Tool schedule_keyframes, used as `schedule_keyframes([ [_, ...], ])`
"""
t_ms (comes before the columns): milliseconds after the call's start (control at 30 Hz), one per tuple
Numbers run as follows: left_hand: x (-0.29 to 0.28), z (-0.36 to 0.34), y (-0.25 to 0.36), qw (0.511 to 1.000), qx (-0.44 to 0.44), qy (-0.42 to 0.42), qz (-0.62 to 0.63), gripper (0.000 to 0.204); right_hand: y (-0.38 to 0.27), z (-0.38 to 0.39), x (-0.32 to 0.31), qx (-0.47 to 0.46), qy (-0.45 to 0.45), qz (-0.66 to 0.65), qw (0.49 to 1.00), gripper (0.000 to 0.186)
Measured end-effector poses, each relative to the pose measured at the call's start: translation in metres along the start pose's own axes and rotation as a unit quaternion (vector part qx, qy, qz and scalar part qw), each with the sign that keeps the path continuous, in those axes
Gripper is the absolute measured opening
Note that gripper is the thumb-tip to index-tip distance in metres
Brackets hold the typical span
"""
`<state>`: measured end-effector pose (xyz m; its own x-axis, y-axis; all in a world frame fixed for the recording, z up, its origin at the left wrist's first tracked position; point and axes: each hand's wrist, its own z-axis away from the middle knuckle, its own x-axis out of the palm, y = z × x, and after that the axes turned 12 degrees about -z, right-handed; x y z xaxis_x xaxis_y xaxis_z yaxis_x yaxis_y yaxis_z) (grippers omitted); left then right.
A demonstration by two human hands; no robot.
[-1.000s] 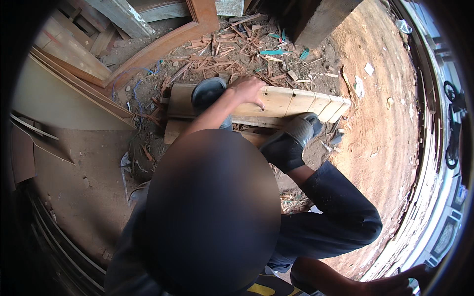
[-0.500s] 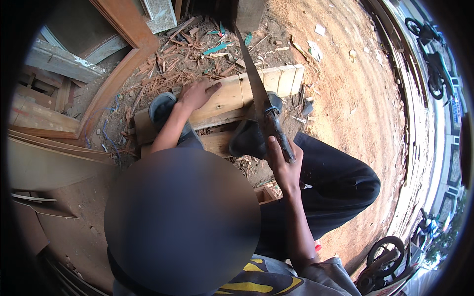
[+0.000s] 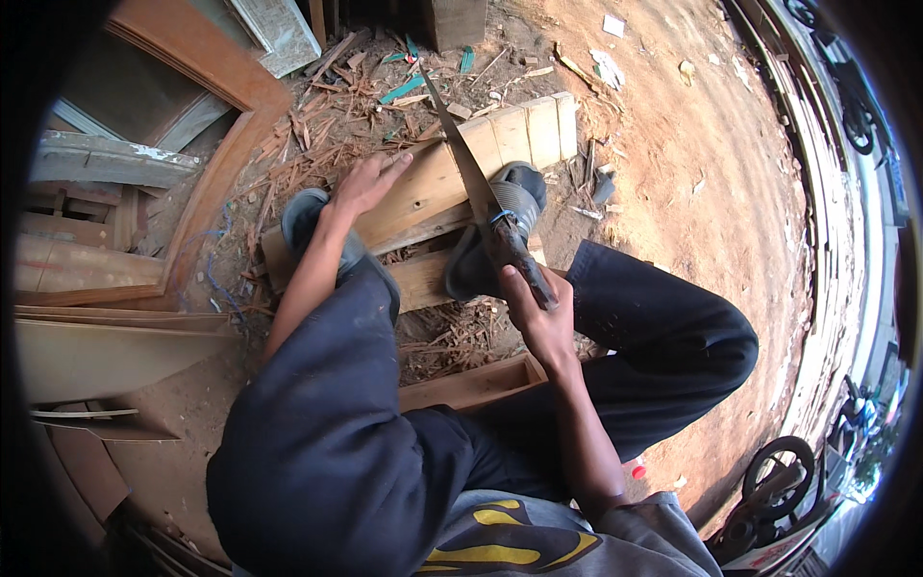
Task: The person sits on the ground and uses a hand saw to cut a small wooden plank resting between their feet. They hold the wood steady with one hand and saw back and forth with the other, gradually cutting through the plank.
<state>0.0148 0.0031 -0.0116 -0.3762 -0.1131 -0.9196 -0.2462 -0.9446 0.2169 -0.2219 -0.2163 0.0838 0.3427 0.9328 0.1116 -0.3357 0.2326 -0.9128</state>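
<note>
My right hand (image 3: 541,322) is closed around the dark, worn handle of a handsaw (image 3: 464,154). Its long tapered blade points away from me and lies across the edge of a pale wooden board (image 3: 418,197). Several thin lines run across the board's right part. On its left part rests my left hand (image 3: 363,188), fingers stretched out and holding nothing. My feet, in dark footwear (image 3: 466,269), are against the board. Under and nearer than the board lies another length of timber (image 3: 423,284). Whether the teeth sit in a cut is hard to make out.
Wood chips and splinters (image 3: 312,130) litter the ground beyond the board. A brown wooden frame (image 3: 255,82) lies at the left, and a thick wooden block (image 3: 457,24) stands at the far side. A wooden box-like piece (image 3: 471,382) lies by my legs. Long planks (image 3: 817,288) line the right.
The saw has been drawn back toward me across the board. My left hand stays on the board, its fingers slightly more extended. The view has shifted, and my left thigh now shows.
</note>
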Motion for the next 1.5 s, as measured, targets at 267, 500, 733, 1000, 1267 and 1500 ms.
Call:
schedule_keyframes([
  [267, -0.003, 0.006, -0.002, 0.997, 0.051, -0.015, -0.052, 0.086, -0.014, 0.013, 0.008, 0.008, -0.026, -0.001, 1.000, 0.030],
  [500, 0.024, 0.013, 0.000, 0.972, 0.100, 0.190, -0.099, 0.067, -0.020, 0.030, 0.045, 0.024, -0.041, -0.001, 0.999, 0.029],
  [733, 0.044, 0.007, -0.004, 0.956, 0.108, 0.267, -0.061, 0.054, -0.009, 0.027, 0.062, 0.008, -0.033, 0.033, 0.999, 0.031],
  [1000, 0.028, 0.017, 0.005, 0.982, 0.051, 0.171, -0.055, 0.057, -0.011, 0.021, 0.062, 0.005, -0.038, 0.059, 0.998, 0.031],
  [1267, 0.025, 0.013, 0.007, 0.987, 0.039, 0.106, -0.111, 0.065, -0.010, 0.079, 0.033, -0.002, -0.039, 0.086, 0.996, 0.023],
  [1500, 0.016, 0.016, 0.001, 0.987, 0.060, 0.119, -0.089, 0.064, -0.007, 0.045, 0.058, 0.000, -0.057, 0.070, 0.996, 0.027],
])
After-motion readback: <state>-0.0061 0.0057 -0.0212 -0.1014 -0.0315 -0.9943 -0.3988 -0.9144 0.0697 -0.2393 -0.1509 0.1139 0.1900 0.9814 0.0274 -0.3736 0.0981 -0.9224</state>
